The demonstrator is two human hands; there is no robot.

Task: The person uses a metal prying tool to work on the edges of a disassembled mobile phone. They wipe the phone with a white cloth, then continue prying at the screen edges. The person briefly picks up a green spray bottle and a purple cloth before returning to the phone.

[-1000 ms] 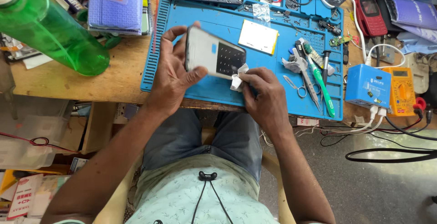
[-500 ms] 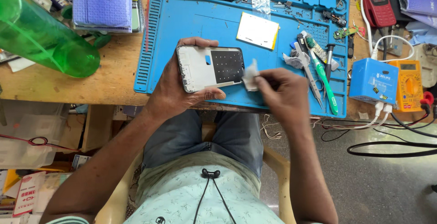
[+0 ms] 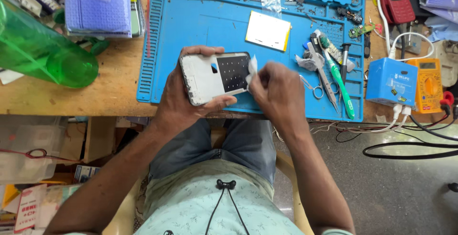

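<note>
Both forearms reach forward from the lap, converging above the knees. The left hand (image 3: 183, 99) is cupped, palm inward, thumb low and fingers curled over the top in a clamp. The right hand (image 3: 274, 92) sits just beside it, back up, fingertips pinched toward the left.

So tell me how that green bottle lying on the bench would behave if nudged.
The green bottle lies on its side on the wooden bench, so it would probably roll. It looks like thin clear plastic, so likely light and a bit squashy. Its smooth wall may be slippery.
</note>
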